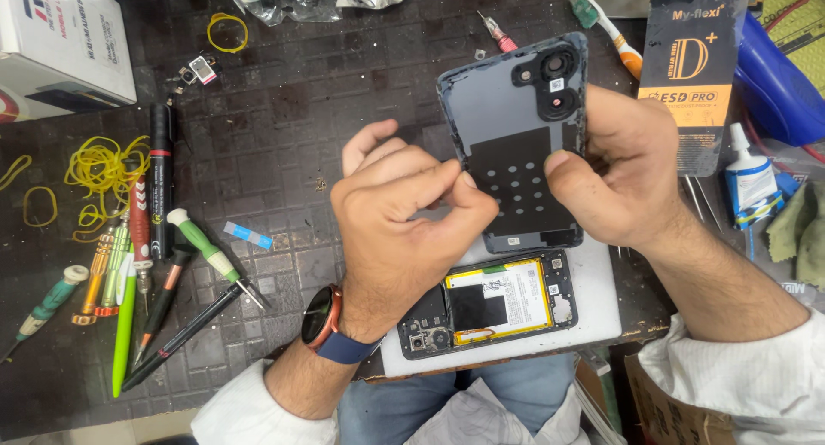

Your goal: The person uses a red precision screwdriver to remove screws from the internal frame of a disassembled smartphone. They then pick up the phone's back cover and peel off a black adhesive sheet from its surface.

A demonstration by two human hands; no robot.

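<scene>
Left hand (400,230) hides part of back cover (520,144), right hand (614,183) gripping.

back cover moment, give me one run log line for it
left hand: pinching back cover edge | right hand: gripping cover's right side | opened phone: lying below on white pad

Grey-blue back cover (516,144), black patch

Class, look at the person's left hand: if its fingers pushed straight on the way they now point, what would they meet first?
The left hand points right, at the removed phone back cover it already pinches; beyond that lies the right hand, whose thumb presses the same cover.
</scene>
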